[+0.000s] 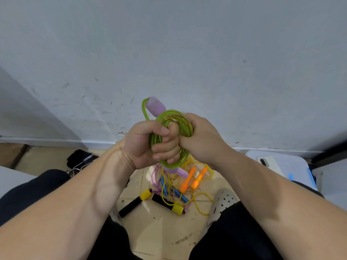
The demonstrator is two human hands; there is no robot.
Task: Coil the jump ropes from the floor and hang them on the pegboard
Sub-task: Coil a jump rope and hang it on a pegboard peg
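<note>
Hands clench one coil: the left hand [148, 145] and right hand [199, 139] grip the glossy translucent green rope [173, 119] with matte lilac handles [155, 106]. Below their grip, other ropes [180, 190] tangle on the floor.

Both forearms bare, converging at centre. Left hand [148, 145] fisted, thumb over fingers, clamping green rope [169, 117]. Right hand [199, 137] curled against same coil.

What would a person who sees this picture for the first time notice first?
The eye goes first to the translucent green jump rope with lilac handles, coiled at the centre and gripped by both the left hand and the right hand. Below it, on the tiled floor, lies a tangle of other ropes with orange handles and black-and-yellow handles.
</note>
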